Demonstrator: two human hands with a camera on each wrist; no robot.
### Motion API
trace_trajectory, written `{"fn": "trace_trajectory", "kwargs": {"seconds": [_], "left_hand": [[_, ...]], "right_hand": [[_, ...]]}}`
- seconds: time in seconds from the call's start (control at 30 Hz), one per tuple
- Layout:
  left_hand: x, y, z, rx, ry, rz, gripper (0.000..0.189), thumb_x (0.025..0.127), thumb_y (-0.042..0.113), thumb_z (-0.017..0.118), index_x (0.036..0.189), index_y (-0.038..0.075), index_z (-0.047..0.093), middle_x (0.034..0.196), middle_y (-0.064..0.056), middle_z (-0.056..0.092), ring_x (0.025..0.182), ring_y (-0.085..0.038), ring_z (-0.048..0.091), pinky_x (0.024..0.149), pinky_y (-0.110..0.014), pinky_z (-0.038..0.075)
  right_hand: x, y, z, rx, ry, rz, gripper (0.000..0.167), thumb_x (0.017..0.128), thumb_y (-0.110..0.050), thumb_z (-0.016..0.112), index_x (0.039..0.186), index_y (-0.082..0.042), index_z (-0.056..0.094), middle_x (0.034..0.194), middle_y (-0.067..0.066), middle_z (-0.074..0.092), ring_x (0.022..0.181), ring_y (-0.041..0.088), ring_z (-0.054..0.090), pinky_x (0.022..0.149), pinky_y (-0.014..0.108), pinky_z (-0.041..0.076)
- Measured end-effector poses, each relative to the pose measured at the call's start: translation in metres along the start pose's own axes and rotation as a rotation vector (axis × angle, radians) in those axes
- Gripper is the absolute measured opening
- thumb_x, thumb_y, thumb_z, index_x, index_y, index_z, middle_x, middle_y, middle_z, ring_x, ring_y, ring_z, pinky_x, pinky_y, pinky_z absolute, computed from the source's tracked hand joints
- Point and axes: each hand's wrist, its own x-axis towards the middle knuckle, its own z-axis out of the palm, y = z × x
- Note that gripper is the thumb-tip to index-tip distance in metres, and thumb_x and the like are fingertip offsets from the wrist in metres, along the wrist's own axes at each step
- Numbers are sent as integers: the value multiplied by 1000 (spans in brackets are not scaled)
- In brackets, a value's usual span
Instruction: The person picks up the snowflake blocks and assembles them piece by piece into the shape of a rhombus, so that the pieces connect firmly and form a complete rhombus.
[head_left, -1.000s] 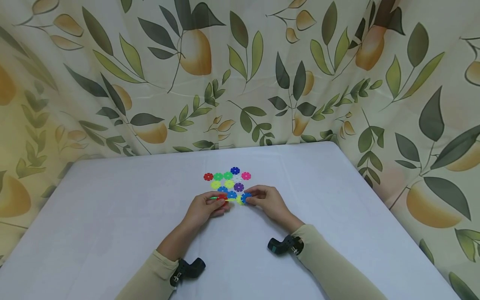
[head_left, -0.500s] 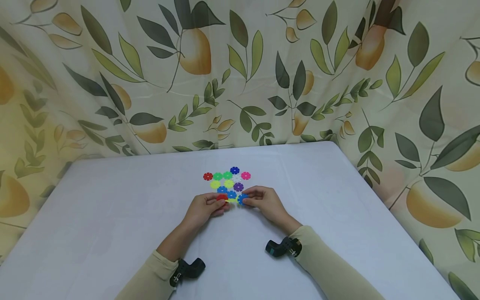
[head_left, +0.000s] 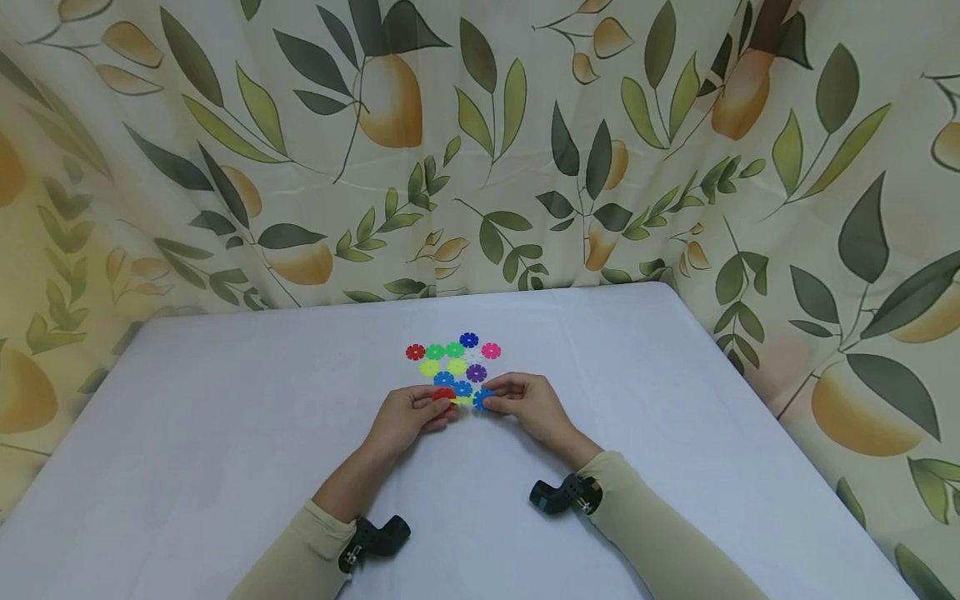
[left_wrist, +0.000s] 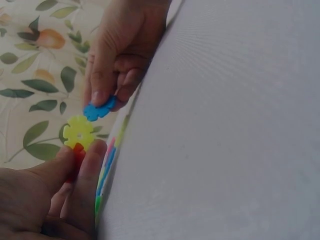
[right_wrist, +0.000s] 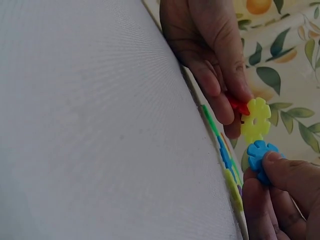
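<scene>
My left hand (head_left: 408, 417) pinches a red notched plastic disc (left_wrist: 78, 156) between thumb and fingers. A yellow notched disc (left_wrist: 78, 131) is joined to the red one and stands upright beyond the fingertips. Opposite, my right hand (head_left: 536, 407) pinches a blue notched disc (right_wrist: 259, 156) between thumb and fingers. The blue disc's edge meets the yellow disc's edge in the right wrist view. Fingers cover part of the red and blue discs. Both hands are held close together over the table, just in front of the loose discs.
Several loose discs lie flat on the white-covered table (head_left: 247, 433) behind the hands, among them a red (head_left: 416, 352), a dark blue (head_left: 468, 340), a pink (head_left: 491, 351) and a purple one (head_left: 476, 373). A leaf-and-fruit patterned curtain (head_left: 487, 208) hangs behind the table.
My right hand has moved slightly left, bringing the blue disc to the yellow disc's edge. During the last half second both hands have stayed nearly still.
</scene>
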Motion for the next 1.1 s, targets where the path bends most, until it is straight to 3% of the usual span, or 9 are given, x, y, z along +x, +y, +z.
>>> {"fn": "trace_trajectory", "kwargs": {"seconds": [0.3,0.7,1.1], "left_hand": [[1,-1,0,2,-8,-4,30,94,10,64,120,-5,66,99,-18,74,93,-24,73,78,-26,58],[0,1,0,80,-49,-22,30,91,10,69,117,-3,68,104,-16,74,96,-25,73,81,-29,58],[-1,1,3,159,-27,-49,24,89,11,71,109,-3,71,97,-14,75,84,-18,74,78,-26,59]], "right_hand": [[-1,-2,1,-30,-14,1,23,86,-10,76,107,-2,74,98,9,75,85,13,70,78,23,57],[-3,-2,3,-37,-37,-13,22,87,-11,75,108,-4,74,101,9,75,89,15,70,80,22,57],[-3,1,6,-52,-50,-34,16,86,-7,74,102,-3,76,93,8,75,76,12,69,70,23,58]]}}
